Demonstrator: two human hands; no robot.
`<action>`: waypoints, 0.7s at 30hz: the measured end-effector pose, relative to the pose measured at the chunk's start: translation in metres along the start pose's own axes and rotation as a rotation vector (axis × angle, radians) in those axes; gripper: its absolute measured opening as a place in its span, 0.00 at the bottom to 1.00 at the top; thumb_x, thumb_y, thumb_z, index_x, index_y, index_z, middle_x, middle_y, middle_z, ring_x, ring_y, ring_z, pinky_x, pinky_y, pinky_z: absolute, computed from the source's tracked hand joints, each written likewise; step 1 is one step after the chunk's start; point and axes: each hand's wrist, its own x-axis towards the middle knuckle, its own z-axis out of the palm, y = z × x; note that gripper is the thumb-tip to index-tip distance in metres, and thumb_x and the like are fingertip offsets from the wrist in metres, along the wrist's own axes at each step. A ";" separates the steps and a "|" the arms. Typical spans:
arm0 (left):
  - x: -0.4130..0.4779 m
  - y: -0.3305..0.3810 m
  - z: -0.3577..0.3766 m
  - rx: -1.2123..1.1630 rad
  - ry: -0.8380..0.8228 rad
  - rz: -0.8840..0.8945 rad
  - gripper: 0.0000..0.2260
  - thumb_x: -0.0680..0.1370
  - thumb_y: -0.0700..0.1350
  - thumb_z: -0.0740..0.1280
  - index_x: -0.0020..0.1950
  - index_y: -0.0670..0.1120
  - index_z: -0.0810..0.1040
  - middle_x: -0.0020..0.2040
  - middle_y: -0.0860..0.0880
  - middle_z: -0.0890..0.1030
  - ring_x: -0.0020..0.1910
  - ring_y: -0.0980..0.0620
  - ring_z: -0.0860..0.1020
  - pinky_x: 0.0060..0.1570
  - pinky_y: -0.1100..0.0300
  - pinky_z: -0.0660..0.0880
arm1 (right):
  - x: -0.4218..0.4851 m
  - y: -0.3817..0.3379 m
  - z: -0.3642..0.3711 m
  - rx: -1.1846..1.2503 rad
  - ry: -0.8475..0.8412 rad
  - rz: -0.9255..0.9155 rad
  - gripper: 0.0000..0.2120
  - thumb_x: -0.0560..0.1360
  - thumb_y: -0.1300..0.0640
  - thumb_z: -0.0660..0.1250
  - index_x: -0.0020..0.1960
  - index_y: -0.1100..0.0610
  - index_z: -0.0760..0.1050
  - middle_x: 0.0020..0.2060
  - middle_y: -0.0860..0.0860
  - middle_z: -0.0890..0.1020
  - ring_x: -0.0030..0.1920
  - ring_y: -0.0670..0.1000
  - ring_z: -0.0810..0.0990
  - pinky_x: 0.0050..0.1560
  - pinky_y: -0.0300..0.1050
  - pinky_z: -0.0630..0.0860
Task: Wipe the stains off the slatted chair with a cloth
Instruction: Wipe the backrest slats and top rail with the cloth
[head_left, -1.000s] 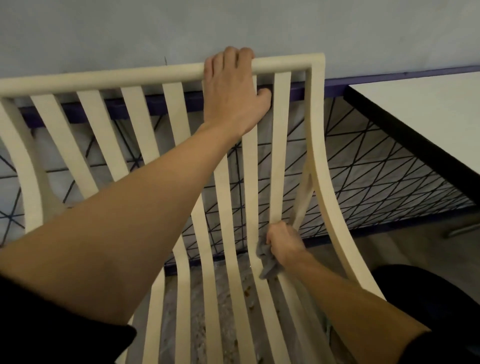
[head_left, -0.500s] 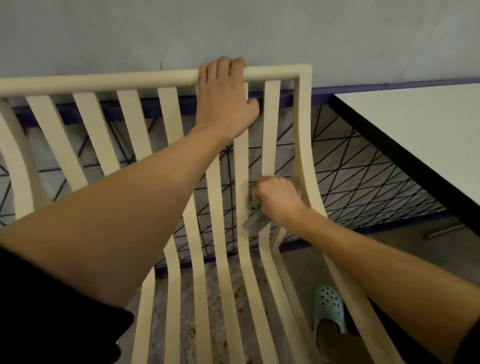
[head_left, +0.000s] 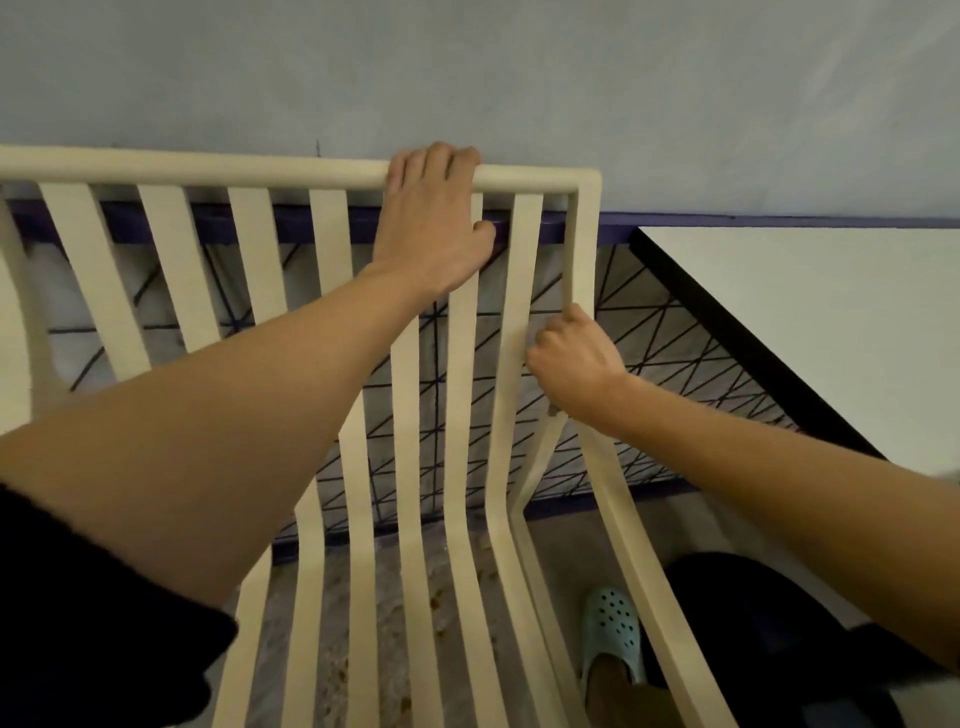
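Observation:
A cream slatted chair (head_left: 462, 395) fills the view, its curved slats running from the top rail down to the seat. My left hand (head_left: 434, 223) grips the top rail near its right corner, fingers curled over it. My right hand (head_left: 574, 358) is closed against the rightmost slat and the side frame, about halfway up the backrest. The grey cloth is almost wholly hidden under this hand; only a small dark scrap (head_left: 553, 410) shows at the heel of the palm.
A white table with a black edge (head_left: 753, 353) stands close on the right. Behind the chair is a grey wall with a purple strip and a black lattice panel (head_left: 670, 332). My foot in a pale green clog (head_left: 613, 634) is beside the chair's right side.
My right hand has slid up the rightmost slat, from near the seat bend to mid-backrest. The cloth, visible below the hand before, is now mostly covered. The left hand stays on the rail.

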 end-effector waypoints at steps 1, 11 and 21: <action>-0.001 0.000 0.001 0.012 0.007 0.002 0.25 0.74 0.49 0.63 0.70 0.45 0.67 0.65 0.45 0.71 0.65 0.45 0.67 0.71 0.52 0.57 | -0.002 -0.006 0.003 -0.059 -0.015 -0.032 0.08 0.76 0.52 0.67 0.51 0.55 0.77 0.45 0.51 0.81 0.51 0.54 0.77 0.61 0.51 0.65; -0.005 0.003 0.006 0.177 0.005 0.059 0.27 0.75 0.50 0.60 0.74 0.45 0.62 0.69 0.45 0.68 0.69 0.45 0.65 0.74 0.50 0.53 | -0.011 -0.089 0.067 0.059 -0.302 -0.175 0.10 0.79 0.65 0.61 0.58 0.60 0.77 0.54 0.55 0.81 0.53 0.56 0.81 0.51 0.51 0.77; -0.009 0.000 0.011 0.235 0.009 0.049 0.29 0.74 0.51 0.59 0.74 0.44 0.62 0.69 0.44 0.68 0.70 0.44 0.65 0.74 0.49 0.54 | 0.010 -0.085 0.079 0.667 -0.484 -0.048 0.10 0.77 0.63 0.64 0.56 0.61 0.79 0.53 0.57 0.81 0.55 0.58 0.80 0.54 0.50 0.77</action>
